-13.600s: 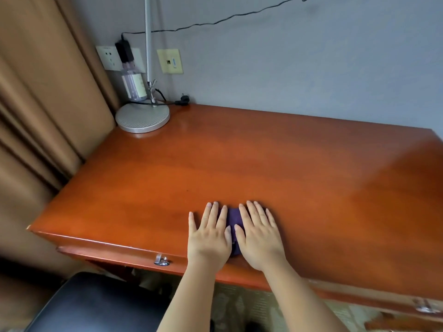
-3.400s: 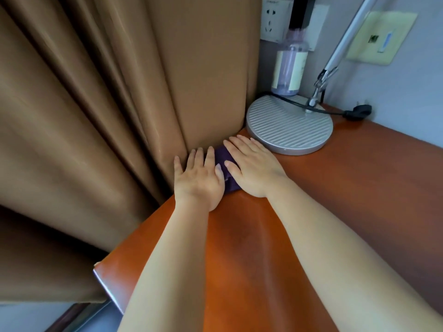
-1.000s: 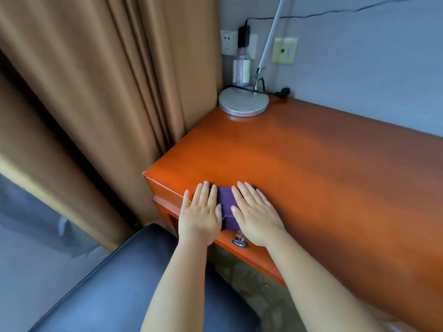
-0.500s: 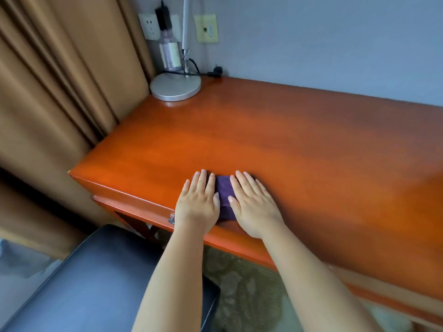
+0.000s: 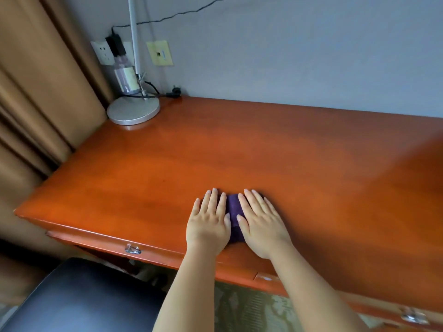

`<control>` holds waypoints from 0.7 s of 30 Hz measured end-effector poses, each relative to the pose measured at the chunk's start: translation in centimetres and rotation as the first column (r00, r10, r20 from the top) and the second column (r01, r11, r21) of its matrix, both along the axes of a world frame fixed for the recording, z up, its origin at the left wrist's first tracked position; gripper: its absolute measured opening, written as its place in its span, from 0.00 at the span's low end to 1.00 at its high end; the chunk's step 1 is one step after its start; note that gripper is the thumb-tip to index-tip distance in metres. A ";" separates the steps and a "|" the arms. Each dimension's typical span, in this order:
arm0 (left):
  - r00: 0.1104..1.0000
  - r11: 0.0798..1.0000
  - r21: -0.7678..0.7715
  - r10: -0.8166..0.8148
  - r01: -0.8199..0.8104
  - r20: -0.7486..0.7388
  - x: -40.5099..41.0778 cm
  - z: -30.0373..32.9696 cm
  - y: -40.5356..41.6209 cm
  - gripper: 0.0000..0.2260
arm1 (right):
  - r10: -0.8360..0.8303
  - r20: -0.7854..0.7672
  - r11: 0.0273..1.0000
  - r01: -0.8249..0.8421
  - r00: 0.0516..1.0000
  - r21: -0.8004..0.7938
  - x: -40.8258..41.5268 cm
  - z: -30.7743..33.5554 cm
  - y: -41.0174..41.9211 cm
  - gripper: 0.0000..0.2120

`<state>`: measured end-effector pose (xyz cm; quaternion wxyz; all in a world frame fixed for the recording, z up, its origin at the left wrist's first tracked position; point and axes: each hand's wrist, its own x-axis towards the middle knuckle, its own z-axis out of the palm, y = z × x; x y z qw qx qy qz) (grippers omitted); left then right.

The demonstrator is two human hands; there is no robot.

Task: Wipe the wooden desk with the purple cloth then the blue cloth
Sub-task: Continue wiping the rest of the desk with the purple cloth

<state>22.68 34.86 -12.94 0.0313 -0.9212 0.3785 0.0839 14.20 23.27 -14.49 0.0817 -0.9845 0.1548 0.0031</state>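
Note:
The purple cloth (image 5: 234, 213) lies folded on the wooden desk (image 5: 239, 152), close to its front edge. My left hand (image 5: 209, 220) presses flat on the cloth's left part, fingers straight. My right hand (image 5: 260, 221) presses flat on its right part, fingers straight too. Only a narrow strip of cloth shows between the two hands. No blue cloth is in view.
A lamp with a round silver base (image 5: 133, 110) stands at the desk's back left corner, with a bottle (image 5: 125, 79) and a cable behind it. Brown curtains (image 5: 40, 97) hang at the left. A dark chair seat (image 5: 79, 300) sits below the front edge, by a drawer handle (image 5: 132, 249).
Both hands have slid the purple cloth to the right along the desk's front edge, away from the left corner. The hands stay flat on it.

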 end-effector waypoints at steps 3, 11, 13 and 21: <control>0.999 0.999 0.004 -0.032 0.032 0.034 3.5 -0.3 -3.2 0.25 | -0.071 0.042 0.997 0.072 0.997 -0.017 3.3 -0.4 -3.0 0.41; 0.992 0.993 -0.010 -0.117 0.118 0.049 9.1 -1.1 -8.6 0.24 | -0.169 0.059 0.985 0.170 0.984 -0.013 7.7 -0.4 -7.2 0.26; 0.990 0.991 0.008 -0.132 0.132 0.056 9.4 -0.9 -8.8 0.25 | -0.198 0.057 0.980 0.198 0.979 -0.003 7.6 -0.4 -6.9 0.26; 0.976 0.976 0.024 -0.218 0.218 0.014 5.2 -0.2 -8.1 0.25 | -0.323 0.030 0.946 0.323 0.946 0.013 2.4 -0.5 -4.8 0.39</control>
